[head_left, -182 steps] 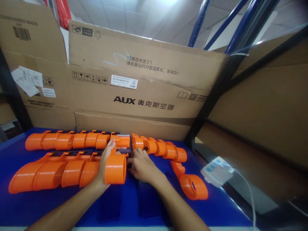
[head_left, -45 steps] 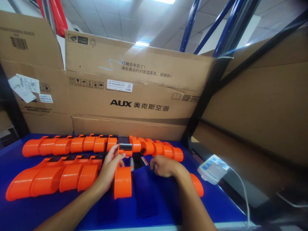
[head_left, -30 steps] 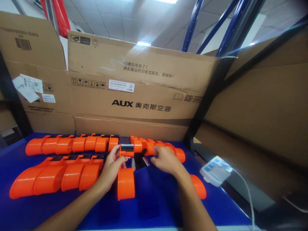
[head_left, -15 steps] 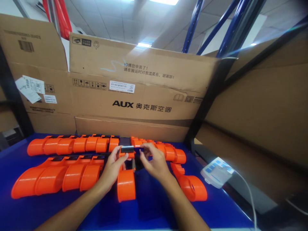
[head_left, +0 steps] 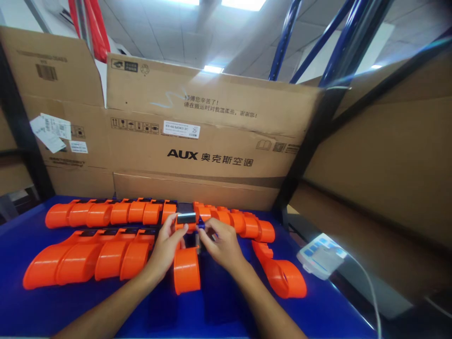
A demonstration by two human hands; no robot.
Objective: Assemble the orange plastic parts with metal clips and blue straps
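My left hand [head_left: 168, 245] grips an orange part [head_left: 190, 227] by its left side, thumb on its front face. A black piece with a pale toothed edge [head_left: 186, 218] sits on top of that part. My right hand [head_left: 221, 242] is at the right end of the part, thumb and fingertips pinched together; a small dark blue bit [head_left: 201, 223] shows at the fingertips. Just below the hands an orange ring-shaped part [head_left: 187, 270] stands on the blue table [head_left: 226, 310].
Rows of orange parts stand at the left [head_left: 76, 263] and behind [head_left: 120, 212], with more at the back right [head_left: 247, 225]. One curved orange part [head_left: 287, 278] lies right of my forearm. A white device with a cable [head_left: 322, 256] is farther right. Cardboard [head_left: 212, 127] walls the back.
My right hand has moved slightly left, and its fingertips have closed at the right end of the held orange part. The whole view has shifted a little.
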